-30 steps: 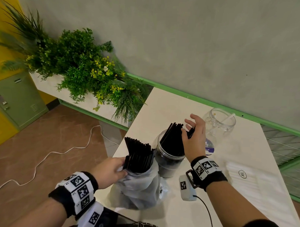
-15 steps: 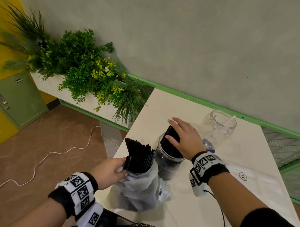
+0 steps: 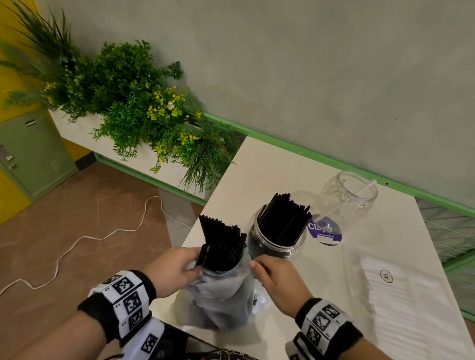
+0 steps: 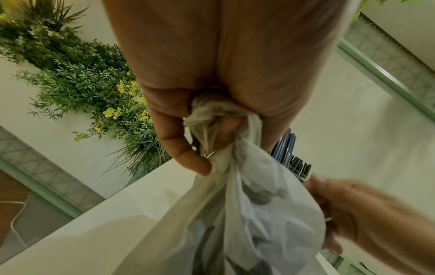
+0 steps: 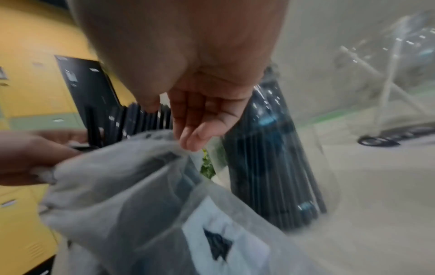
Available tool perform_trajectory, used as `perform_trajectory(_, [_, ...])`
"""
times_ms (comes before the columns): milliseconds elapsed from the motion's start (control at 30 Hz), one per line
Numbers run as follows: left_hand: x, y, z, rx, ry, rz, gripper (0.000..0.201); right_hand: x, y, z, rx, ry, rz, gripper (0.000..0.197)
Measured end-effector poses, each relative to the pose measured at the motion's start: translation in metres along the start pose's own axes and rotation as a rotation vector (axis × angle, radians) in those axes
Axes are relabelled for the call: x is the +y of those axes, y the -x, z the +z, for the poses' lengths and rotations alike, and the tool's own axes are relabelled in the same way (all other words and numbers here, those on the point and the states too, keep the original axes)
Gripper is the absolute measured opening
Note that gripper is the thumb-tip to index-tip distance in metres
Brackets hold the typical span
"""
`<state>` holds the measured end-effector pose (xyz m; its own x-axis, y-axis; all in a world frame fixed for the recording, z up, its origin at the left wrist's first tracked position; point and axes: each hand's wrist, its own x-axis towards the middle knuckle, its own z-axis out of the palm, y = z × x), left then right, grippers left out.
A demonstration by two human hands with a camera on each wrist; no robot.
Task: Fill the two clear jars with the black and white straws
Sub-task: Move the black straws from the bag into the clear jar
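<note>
Left hand: my left hand (image 3: 174, 269) holds the bunched rim of the plastic bag (image 3: 221, 295); my fingers (image 4: 188, 160) are curled round the gathered film, thumb pressed against it.
Right hand: my right hand (image 3: 277, 282) is at the bag's other side; my fingers (image 5: 200, 128) are nearly straight and together, their tips touching the bag's upper edge; nothing is held in them.
Bag straws: a bundle of black straws (image 3: 222, 244) stands up out of the bag's mouth, between my two hands, just beyond my left fingers.
Near jar: the clear jar (image 3: 276, 241) stands on the desk (image 3: 258, 175) just beyond my right fingertips, beside the bag; the black straws in the jar (image 3: 283, 219) lean out above its rim.
Far jar: a second clear jar (image 3: 349, 197) stands further off, past my right fingers and to their right; one white straw (image 3: 365, 188) leans in it.
White straws: a flat clear pack of white straws (image 3: 404, 301) lies on the desk to the right of my right hand, marked XL.
</note>
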<state>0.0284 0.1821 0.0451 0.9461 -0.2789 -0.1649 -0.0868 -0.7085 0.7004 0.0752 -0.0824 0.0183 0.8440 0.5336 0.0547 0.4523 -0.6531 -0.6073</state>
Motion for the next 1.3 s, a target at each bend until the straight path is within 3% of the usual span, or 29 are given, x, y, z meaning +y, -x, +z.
perform_trajectory(100, [0.001, 0.001, 0.001, -0.005, -0.006, 0.018, 0.024, 0.002, -0.003, 0.011, -0.039, -0.069, 0.137, 0.04])
perform_trajectory(333, [-0.003, 0.012, 0.003, 0.006, -0.024, 0.01, 0.03, -0.019, -0.017, 0.014, -0.228, -0.121, 0.276, 0.042])
perform_trajectory(467, [-0.006, 0.017, 0.004, 0.022, -0.022, 0.015, 0.034, -0.021, -0.028, 0.015, -0.326, -0.383, 0.405, 0.021])
perform_trajectory(567, [-0.004, 0.02, 0.005, 0.074, 0.045, 0.033, 0.041, -0.023, -0.029, 0.018, -0.205, -0.474, 0.297, 0.004])
perform_trajectory(767, [-0.006, 0.015, 0.005, 0.376, 0.205, -0.103, 0.04, -0.037, -0.016, 0.002, 0.138, -0.443, -0.061, 0.024])
perform_trajectory(867, [-0.014, 0.009, 0.007, 0.345, 0.259, -0.212, 0.05, -0.029, -0.007, 0.005, 0.105, -0.315, -0.113, 0.029])
perform_trajectory(933, [-0.019, 0.004, 0.009, 0.299, 0.288, -0.253, 0.061, -0.021, -0.004, 0.01, 0.053, -0.312, -0.046, 0.021])
perform_trajectory(1067, [-0.021, -0.003, 0.007, 0.236, 0.278, -0.274, 0.066, -0.012, -0.006, 0.012, 0.05, -0.207, 0.089, 0.037])
perform_trajectory(1200, [-0.021, -0.006, 0.001, 0.132, 0.287, -0.251, 0.079, -0.014, -0.007, 0.001, 0.006, -0.024, 0.06, 0.027])
perform_trajectory(1233, [-0.022, -0.007, 0.001, 0.119, 0.284, -0.239, 0.082, -0.018, -0.005, -0.003, 0.015, 0.032, 0.032, 0.025])
perform_trajectory(1300, [-0.023, -0.008, -0.001, 0.113, 0.276, -0.241, 0.076, -0.028, -0.004, -0.016, 0.177, 0.122, -0.071, 0.022])
